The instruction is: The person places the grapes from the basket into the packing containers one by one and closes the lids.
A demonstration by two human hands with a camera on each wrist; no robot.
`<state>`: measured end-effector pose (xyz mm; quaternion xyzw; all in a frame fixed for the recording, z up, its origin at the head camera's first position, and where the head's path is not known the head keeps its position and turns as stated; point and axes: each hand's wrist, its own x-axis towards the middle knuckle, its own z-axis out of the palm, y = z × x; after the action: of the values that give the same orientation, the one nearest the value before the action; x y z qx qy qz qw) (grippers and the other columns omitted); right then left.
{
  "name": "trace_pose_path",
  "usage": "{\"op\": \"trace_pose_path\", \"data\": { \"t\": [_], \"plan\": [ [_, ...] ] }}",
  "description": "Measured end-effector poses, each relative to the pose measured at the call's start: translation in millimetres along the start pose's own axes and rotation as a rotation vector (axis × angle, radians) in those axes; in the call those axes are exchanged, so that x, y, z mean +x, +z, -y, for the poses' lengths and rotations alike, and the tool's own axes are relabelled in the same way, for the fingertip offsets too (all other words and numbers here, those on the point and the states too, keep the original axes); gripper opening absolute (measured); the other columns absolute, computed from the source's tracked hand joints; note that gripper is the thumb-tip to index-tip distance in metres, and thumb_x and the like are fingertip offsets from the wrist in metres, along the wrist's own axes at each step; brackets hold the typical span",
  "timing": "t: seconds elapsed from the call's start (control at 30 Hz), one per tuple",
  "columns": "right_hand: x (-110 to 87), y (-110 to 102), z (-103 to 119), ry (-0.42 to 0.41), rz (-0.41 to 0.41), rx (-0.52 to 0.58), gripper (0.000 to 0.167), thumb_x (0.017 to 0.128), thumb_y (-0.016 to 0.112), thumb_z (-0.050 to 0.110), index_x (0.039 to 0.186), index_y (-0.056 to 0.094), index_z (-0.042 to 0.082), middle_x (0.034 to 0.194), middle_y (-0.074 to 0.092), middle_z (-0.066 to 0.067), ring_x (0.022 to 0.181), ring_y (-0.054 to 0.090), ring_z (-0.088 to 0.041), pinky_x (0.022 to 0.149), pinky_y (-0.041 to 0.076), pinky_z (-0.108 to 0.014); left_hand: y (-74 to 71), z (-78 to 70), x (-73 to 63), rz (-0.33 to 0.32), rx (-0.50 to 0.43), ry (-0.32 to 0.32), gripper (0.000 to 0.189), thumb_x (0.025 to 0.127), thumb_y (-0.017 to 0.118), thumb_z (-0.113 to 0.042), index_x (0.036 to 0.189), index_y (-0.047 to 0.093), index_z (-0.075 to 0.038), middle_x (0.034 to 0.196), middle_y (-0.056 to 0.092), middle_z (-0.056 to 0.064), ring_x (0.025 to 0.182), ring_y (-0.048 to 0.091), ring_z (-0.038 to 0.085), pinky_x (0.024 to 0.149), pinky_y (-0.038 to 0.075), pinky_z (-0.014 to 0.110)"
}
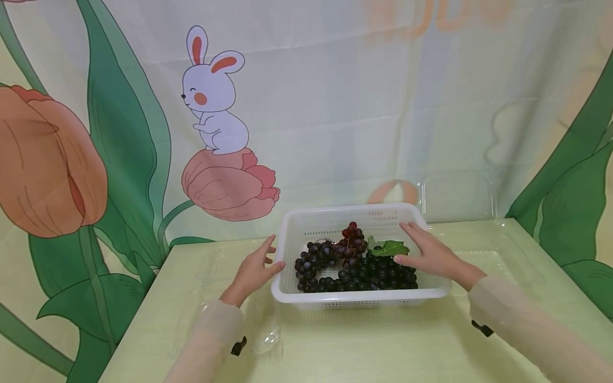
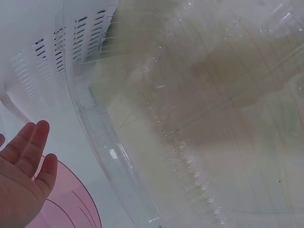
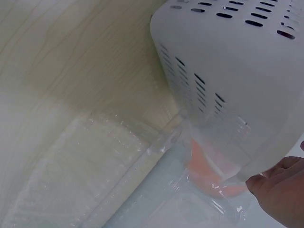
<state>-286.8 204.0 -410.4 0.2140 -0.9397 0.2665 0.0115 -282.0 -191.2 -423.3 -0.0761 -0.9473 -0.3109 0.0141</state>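
A white plastic basket with slotted walls stands at the table's far side. Inside lie dark grape bunches, a smaller reddish bunch and a green leaf. My left hand is beside the basket's left rim, fingers spread and thumb near the rim; the left wrist view shows its fingers apart with nothing in them. Over the right rim reaches my right hand, its fingers extended and thumb above the grapes. In the right wrist view that hand overlaps the basket's rim.
Clear plastic containers lie on both sides of the basket: a left one and a right one with its raised lid. A printed cloth with a rabbit and tulips hangs behind the pale wood-grain table.
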Motion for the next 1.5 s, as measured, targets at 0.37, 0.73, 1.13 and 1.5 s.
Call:
{"op": "trace_pose_path", "data": {
  "t": [0.37, 0.73, 1.13, 1.5],
  "plan": [
    [1.1, 10.3, 7.2, -0.023, 0.035, 0.054, 0.087, 0.079, 0.058, 0.047, 0.142, 0.015, 0.006, 0.145, 0.011, -0.023, 0.131, 0.015, -0.041, 0.097, 0.025, -0.060, 1.3, -2.8, 1.9, -0.001, -0.076, -0.006, 0.067, 0.082, 0.061, -0.022, 0.139, 0.027, -0.012, 0.122, 0.052, 0.016, 0.089, 0.059, 0.024, 0.072, 0.051, 0.036],
    [6.4, 22.6, 6.0, -0.010, 0.059, 0.057, 0.087, 0.079, 0.059, 0.047, 0.142, 0.015, 0.007, 0.145, 0.010, -0.024, 0.131, 0.015, -0.041, 0.098, 0.023, -0.059, 2.3, -6.6, 2.0, 0.010, -0.125, -0.018, 0.066, 0.082, 0.061, -0.014, 0.138, 0.028, -0.008, 0.119, 0.052, 0.019, 0.076, 0.058, 0.020, 0.068, 0.051, 0.033],
    [10.5, 31.7, 7.5, 0.033, 0.092, 0.085, 0.087, 0.080, 0.060, 0.043, 0.142, 0.013, 0.004, 0.144, 0.009, -0.027, 0.130, 0.014, -0.043, 0.099, 0.022, -0.060, 2.0, -9.5, 3.6, 0.029, -0.125, -0.060, 0.062, 0.083, 0.060, -0.013, 0.136, 0.031, -0.003, 0.121, 0.050, 0.020, 0.079, 0.056, 0.021, 0.069, 0.051, 0.033],
    [12.7, 41.4, 4.4, 0.028, 0.107, 0.123, 0.091, 0.079, 0.062, 0.040, 0.142, 0.009, 0.003, 0.144, 0.009, -0.026, 0.129, 0.018, -0.044, 0.095, 0.026, -0.060, -0.1, -9.7, 2.7, 0.050, -0.081, -0.038, 0.051, 0.083, 0.060, -0.014, 0.129, 0.043, 0.000, 0.116, 0.051, 0.018, 0.080, 0.056, 0.021, 0.065, 0.049, 0.030]
  ]
}}
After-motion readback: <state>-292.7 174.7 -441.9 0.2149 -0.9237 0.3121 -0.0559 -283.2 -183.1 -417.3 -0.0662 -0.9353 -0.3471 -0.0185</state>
